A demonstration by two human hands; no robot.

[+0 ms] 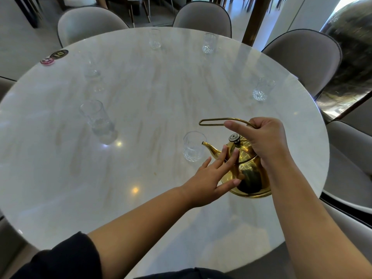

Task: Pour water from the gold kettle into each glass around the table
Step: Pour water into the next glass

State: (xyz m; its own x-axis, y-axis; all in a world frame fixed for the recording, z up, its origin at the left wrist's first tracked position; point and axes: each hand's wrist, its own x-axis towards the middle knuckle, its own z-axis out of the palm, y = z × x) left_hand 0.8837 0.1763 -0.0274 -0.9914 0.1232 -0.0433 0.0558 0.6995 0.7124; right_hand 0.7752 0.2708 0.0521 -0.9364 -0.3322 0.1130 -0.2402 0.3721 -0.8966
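The gold kettle (248,174) is at the near right of the round marble table (141,178), tilted with its spout toward the nearest glass (193,147). My right hand (263,141) grips its thin wire handle from above. Fingers spread, my left hand (213,176) rests flat against the kettle's left side and lid edge. The spout tip sits at the rim of that glass. Several more clear glasses ring the table: one at the left (98,121), one at the far left (91,67), two at the back (155,40) (208,43), one at the right (262,88).
Two round coasters (54,57) lie at the table's far left edge. Grey upholstered chairs (304,59) surround the table at the back, right and left. A dark wooden post (254,19) stands behind the table.
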